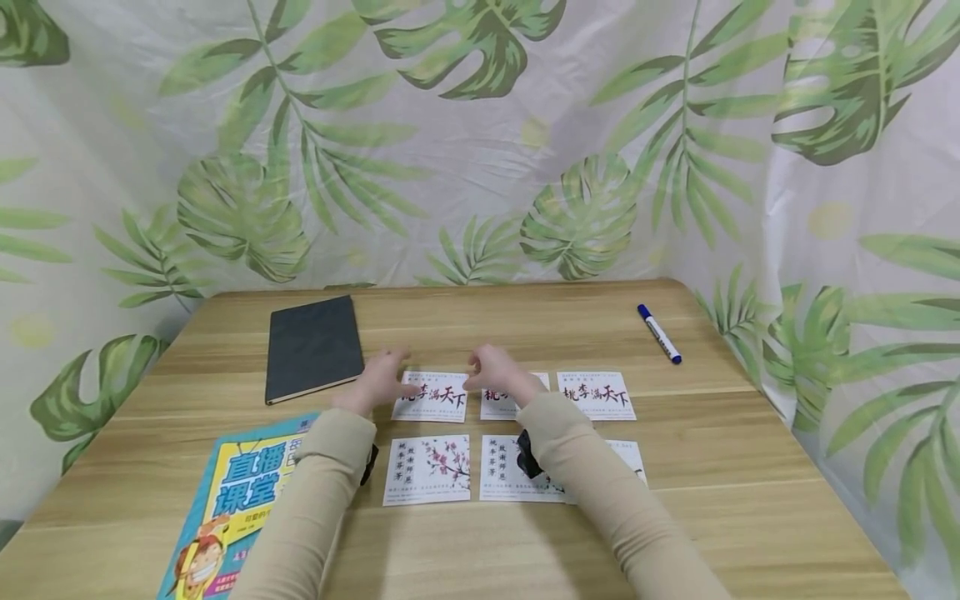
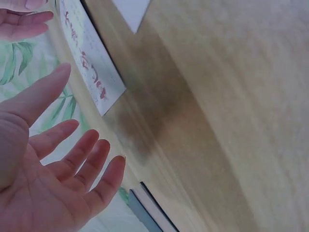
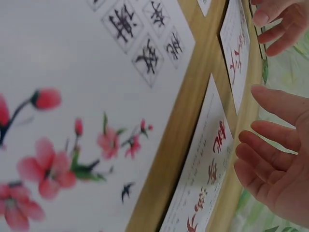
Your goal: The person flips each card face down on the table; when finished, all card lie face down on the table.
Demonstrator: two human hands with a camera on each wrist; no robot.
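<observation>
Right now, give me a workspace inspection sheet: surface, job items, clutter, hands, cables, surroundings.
Surface: wooden table, light grain.
Job items: six cards in two rows of three; top left card and top middle card lie partly under the hands; top right card is uncovered. The blossom card is bottom left.
Clutter: black notebook rear left, blue marker rear right, colourful booklet front left.
Hands: left hand and right hand open above the top row, fingers spread; contact cannot be told.
Cables: nothing seen.
Surroundings: leaf-print curtain around the table.
</observation>
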